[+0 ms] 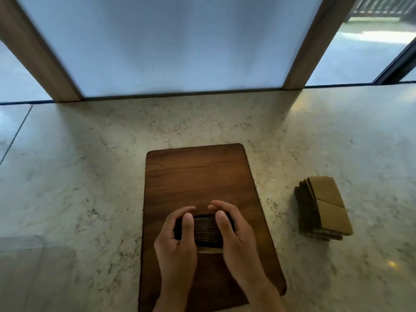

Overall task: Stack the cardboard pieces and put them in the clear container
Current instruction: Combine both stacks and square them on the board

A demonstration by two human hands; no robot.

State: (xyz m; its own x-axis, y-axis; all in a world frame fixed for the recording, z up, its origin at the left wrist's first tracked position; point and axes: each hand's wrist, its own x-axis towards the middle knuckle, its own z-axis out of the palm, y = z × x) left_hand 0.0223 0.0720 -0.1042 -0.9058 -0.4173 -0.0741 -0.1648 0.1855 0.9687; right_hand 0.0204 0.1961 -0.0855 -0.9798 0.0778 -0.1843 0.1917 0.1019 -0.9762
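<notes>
Two cardboard stacks: one near, on the board, clasped between the left hand and right hand, its dark corrugated edges showing; the other stack leans, tan-faced, on the tabletop to the right.

wooden board, marble counter; frosted window

A dark walnut-brown rectangular wooden board is showing streaked grain; the cream marble counter is showing grey veining; tan cardboard pieces are lying plain.
</notes>
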